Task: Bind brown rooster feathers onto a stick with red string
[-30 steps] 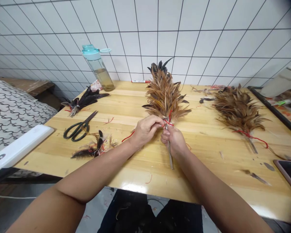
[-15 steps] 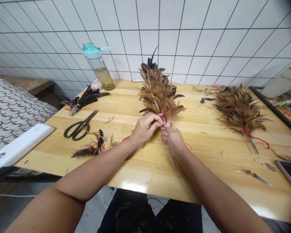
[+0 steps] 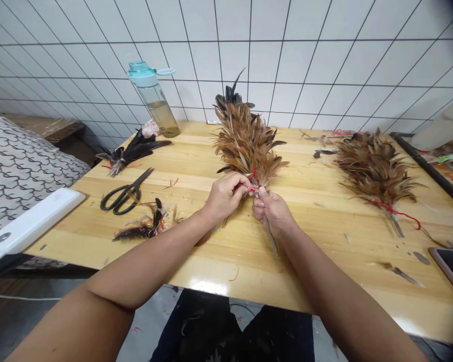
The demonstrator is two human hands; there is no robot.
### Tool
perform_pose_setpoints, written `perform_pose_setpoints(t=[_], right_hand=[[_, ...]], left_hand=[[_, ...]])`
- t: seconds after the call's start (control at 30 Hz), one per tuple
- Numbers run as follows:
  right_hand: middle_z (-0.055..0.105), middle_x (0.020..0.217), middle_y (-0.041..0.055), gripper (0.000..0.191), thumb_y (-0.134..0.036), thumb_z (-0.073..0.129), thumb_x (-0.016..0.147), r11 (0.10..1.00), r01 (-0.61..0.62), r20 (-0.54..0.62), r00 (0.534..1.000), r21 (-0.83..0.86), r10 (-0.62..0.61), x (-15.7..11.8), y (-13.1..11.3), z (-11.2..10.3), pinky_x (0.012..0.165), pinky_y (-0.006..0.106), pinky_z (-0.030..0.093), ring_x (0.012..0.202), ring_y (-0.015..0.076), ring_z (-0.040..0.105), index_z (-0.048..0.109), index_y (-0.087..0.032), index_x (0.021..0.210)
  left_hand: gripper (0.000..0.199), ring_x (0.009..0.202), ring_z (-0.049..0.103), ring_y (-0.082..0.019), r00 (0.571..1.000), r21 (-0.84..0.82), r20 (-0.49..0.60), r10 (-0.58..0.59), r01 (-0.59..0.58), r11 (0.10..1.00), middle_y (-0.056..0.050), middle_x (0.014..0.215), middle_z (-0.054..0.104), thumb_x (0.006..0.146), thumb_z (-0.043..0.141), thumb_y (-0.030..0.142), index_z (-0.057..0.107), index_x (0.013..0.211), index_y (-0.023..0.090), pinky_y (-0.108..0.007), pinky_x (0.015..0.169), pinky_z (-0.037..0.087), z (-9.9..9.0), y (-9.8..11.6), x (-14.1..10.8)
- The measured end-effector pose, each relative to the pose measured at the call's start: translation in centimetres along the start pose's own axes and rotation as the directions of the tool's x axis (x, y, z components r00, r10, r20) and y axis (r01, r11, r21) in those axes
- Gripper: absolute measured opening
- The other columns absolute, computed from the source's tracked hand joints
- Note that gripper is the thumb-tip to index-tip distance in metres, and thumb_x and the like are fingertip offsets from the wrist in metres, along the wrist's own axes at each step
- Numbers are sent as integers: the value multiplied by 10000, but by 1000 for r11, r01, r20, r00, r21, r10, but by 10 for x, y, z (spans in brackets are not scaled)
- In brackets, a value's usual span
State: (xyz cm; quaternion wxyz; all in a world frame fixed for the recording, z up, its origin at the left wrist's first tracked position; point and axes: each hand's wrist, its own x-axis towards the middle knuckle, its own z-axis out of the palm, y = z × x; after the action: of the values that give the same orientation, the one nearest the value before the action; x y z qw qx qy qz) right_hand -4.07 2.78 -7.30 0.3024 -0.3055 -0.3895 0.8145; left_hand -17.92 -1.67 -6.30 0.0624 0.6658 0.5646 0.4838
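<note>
A brown and black feather duster [image 3: 247, 136] lies in the middle of the wooden table, its feathered head toward the tiled wall. Red string [image 3: 253, 174] is wound about its neck, just under the feathers. My right hand [image 3: 271, 211] is closed around the stick [image 3: 271, 237], thumb near the neck. Pinched between the thumb and forefinger of my left hand [image 3: 226, 195] is the red string, drawn tight beside the stick. The fingertips of both hands almost meet, so the exact wrap of the string there is partly hidden.
Black scissors [image 3: 127, 192], a black feather bunch [image 3: 130, 151] and loose feather scraps [image 3: 151, 225] lie to the left. A water bottle [image 3: 156, 103] stands at the back. Another feather duster [image 3: 377, 168] and a phone [image 3: 451, 271] are at the right. A white device [image 3: 35, 218] sits at the left edge.
Both hands stay at the duster's neck, with only small finger shifts. The stick's lower end has swung slightly right. The view has tilted a little.
</note>
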Motion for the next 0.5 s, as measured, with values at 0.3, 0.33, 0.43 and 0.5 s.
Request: perform_pose_setpoints(t=[0.3,0.33,0.43,0.5], right_hand=[[306,475,-113,327,-450,651,803,998,-30,-6,1000,46,30,-2,-3,1,398,168,137,374,15,167,481,-174,765],[305,476,-113,327,-453,647,807,998,-38,-9,999,47,38,-2,-3,2,397,168,138,373,15,166,485,-172,770],[301,477,-115,339,-464,657,799,997,-56,-11,998,59,57,-2,-3,2,391,169,142,376,18,158,481,-176,768],[300,475,-116,356,-469,669,788,995,-70,0,998,72,70,-2,-3,2,388,169,141,379,21,152,459,-184,749]], left_hand=[[121,742,578,-143,995,70,-22,99,-97,993,-24,754,652,844,528,117,613,778,172,-283,731,440,0,0,0],[121,743,579,-143,993,75,-29,110,-108,991,-25,755,653,850,526,122,611,781,172,-284,732,442,0,0,-1],[121,765,589,-147,986,80,-37,160,-157,984,-27,769,659,865,523,138,611,791,177,-288,746,448,0,-1,-1],[125,780,591,-149,978,92,-36,204,-200,976,-29,776,661,873,519,149,611,795,181,-288,747,449,1,-3,-1]])
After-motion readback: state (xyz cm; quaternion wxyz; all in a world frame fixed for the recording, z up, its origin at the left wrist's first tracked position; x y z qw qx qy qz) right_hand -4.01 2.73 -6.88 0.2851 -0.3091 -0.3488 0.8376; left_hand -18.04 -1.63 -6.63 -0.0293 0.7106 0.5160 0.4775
